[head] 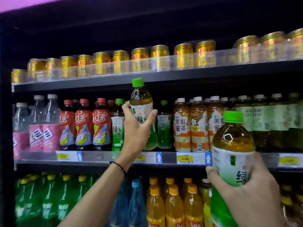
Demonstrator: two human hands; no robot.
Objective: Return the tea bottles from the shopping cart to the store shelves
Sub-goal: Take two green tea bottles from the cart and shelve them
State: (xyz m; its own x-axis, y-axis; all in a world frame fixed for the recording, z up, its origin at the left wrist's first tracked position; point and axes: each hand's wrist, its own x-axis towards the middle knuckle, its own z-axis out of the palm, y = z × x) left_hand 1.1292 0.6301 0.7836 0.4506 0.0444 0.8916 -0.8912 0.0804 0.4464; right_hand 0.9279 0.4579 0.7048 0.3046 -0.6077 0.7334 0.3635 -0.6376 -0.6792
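Note:
My left hand (136, 133) grips a green tea bottle (141, 102) with a green cap. It holds the bottle upright in front of the middle shelf (101, 157), over a gap in the green tea row. Matching green tea bottles stand on either side of that gap, one to the left (117, 126) and one to the right (164, 126). My right hand (250, 192) grips a second green tea bottle (232, 149) close to the camera at the lower right, well in front of the shelves.
The top shelf carries several gold cans (139, 60). Red tea bottles (83, 125), pink-labelled water bottles (36, 128) and jasmine honey tea bottles (190, 126) fill the middle shelf. Green, blue and orange bottles (173, 205) stand on the lower shelf. Price tags (185, 158) line the shelf edge.

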